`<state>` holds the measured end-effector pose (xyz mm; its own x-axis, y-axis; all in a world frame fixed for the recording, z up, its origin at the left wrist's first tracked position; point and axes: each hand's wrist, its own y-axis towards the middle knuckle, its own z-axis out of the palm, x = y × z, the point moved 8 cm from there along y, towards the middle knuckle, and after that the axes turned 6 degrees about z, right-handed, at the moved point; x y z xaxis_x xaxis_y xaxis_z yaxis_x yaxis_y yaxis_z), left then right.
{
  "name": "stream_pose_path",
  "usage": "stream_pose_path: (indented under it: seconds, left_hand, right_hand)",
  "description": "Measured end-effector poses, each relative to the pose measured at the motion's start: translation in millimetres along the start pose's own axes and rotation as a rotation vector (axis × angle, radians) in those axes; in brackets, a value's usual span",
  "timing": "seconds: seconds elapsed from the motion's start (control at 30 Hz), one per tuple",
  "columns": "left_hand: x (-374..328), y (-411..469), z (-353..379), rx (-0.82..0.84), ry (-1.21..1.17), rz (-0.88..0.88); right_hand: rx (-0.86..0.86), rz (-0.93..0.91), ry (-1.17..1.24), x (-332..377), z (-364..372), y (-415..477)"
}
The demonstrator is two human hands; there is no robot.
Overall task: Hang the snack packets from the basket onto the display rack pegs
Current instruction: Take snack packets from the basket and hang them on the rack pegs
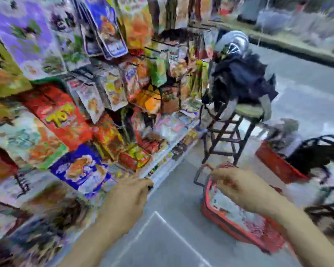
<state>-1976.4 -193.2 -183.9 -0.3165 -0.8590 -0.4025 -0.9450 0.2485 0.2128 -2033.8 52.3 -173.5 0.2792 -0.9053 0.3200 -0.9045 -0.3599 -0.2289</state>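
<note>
Though blur hides both grips, left hand curls near the shelf edge, right hand curls over floor basket, snack packets inside. Beyond, display rack looks crowded; hanging seems unfinished.

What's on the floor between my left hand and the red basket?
In the head view, only bare grey floor lies between your left hand and the red basket, though the picture is blurred.
</note>
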Motion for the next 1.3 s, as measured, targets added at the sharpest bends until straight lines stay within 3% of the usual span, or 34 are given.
stream_pose_path:
  seconds: [0.13, 0.3, 0.47, 0.6, 0.8, 0.93, 1.17, 1.3]
  left_hand:
    - [-58.8, 7.0, 93.2, 0.075, -0.096, -0.095]
    - [-145.5, 19.2, 209.5, 0.275, -0.199, -0.058]
    - [-195.8, 41.2, 302.4, 0.462, -0.263, -0.027]
    - [-194.3, 75.8, 381.3, 0.584, -0.286, -0.031]
    - [-144.5, 136.4, 534.3, 0.624, -0.29, 0.032]
    - [-108.4, 176.4, 663.0, 0.68, -0.163, 0.098]
    - [-99.5, 192.3, 901.4, 1.058, 0.285, 0.444]
    - [-76.8, 185.4, 976.2, 1.108, 0.373, 0.48]
  right_hand:
    - [-0.036, 0.254, 0.218, -130.9, 22.9, -66.9]
    - [-0.184, 0.587, 0.627, -253.1, 53.6, -162.7]
    - [-0.255, 0.852, 0.888, -326.9, 106.3, -206.3]
    - [-0.3, 0.989, 1.024, -366.8, 155.8, -189.2]
    - [-0.273, 1.01, 1.002, -440.5, 254.2, -98.6]
    - [-0.184, 0.872, 0.895, -509.7, 334.6, -15.3]
    - [0.19, 0.74, 0.619, -635.3, 509.6, 115.7]
    - [0.195, 0.757, 0.526, -690.6, 568.7, 153.8]
